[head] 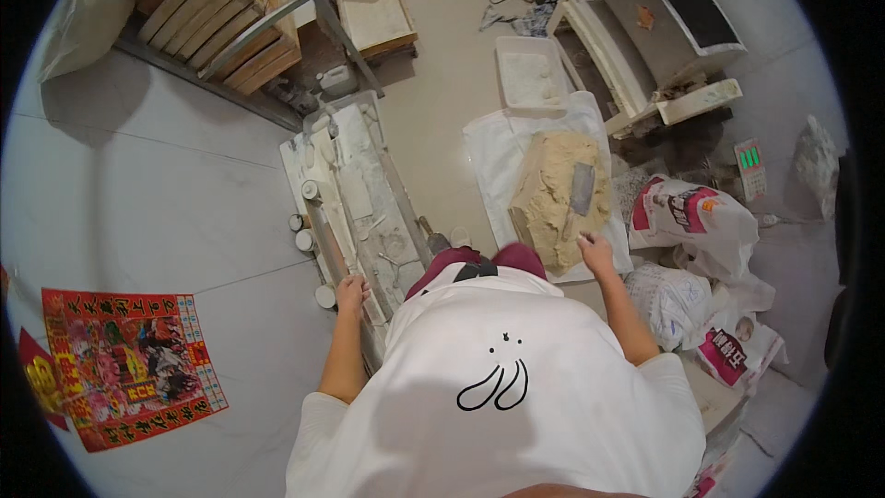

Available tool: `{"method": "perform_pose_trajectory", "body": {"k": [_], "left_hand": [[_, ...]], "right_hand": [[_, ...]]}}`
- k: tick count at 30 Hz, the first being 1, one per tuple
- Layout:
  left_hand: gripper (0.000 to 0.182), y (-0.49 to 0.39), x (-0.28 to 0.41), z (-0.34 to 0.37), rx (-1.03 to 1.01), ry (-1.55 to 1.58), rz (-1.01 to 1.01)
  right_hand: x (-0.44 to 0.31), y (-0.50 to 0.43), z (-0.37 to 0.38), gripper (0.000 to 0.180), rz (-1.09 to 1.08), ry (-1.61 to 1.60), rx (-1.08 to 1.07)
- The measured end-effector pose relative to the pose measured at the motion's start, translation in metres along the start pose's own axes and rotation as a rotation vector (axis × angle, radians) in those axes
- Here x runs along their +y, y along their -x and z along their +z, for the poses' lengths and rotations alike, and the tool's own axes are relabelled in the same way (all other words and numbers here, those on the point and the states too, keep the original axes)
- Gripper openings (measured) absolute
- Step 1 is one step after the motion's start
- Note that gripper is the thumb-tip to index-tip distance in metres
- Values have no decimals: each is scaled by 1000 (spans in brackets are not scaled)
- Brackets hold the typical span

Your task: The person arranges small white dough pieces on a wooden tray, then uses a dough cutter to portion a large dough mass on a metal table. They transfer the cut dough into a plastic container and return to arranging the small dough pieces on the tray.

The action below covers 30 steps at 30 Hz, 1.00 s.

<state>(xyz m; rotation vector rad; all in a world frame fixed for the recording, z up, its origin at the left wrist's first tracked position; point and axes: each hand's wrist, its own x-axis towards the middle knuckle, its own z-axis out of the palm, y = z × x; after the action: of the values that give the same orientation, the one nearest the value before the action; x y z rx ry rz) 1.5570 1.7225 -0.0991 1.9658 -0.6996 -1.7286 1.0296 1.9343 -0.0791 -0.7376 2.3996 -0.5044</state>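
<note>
My left hand [354,292] is loosely curled above the near edge of a flour-dusted worktable [356,197], with nothing seen in it. My right hand [597,254], also curled, is beside a large mound of crumbly, pale yellow dough [553,173], and no object shows in its fingers. On the dough rests a tool with a flat rectangular metal blade [582,189]; its handle end points towards my right hand, apparently apart from it. White sheeting [492,173] lies under the dough.
White-lidded jars [305,241] line the worktable's left side. Beyond the dough is a white plastic tub [531,72] with pale powder. Printed sacks [695,214] and a display with green digits [750,158] are at right. Stacked wooden trays [207,21] fill a rack at upper left.
</note>
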Motion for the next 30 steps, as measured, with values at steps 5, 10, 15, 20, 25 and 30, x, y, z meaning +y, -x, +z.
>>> {"method": "perform_pose_trajectory", "body": {"k": [5, 10, 15, 20, 25, 30], "left_hand": [[9, -14, 20, -5, 89, 232, -45], [14, -30, 30, -1, -13, 379, -4], [23, -47, 72, 38, 353, 316, -92], [16, -99, 176, 102, 283, 235, -188], [20, -150, 283, 200, 187, -221, -185], [20, -179, 337, 261, 61, -193, -161]], "right_hand": [[-68, -89, 22, 30, 99, -174, -220], [-151, -212, 82, 33, 166, -566, -429], [-283, -376, 141, 29, 262, -758, -633], [-474, -561, 226, 21, 250, -1025, -666], [-649, -682, 318, 20, 424, -1430, -663], [-755, -777, 378, 24, 409, -1630, -623]]}}
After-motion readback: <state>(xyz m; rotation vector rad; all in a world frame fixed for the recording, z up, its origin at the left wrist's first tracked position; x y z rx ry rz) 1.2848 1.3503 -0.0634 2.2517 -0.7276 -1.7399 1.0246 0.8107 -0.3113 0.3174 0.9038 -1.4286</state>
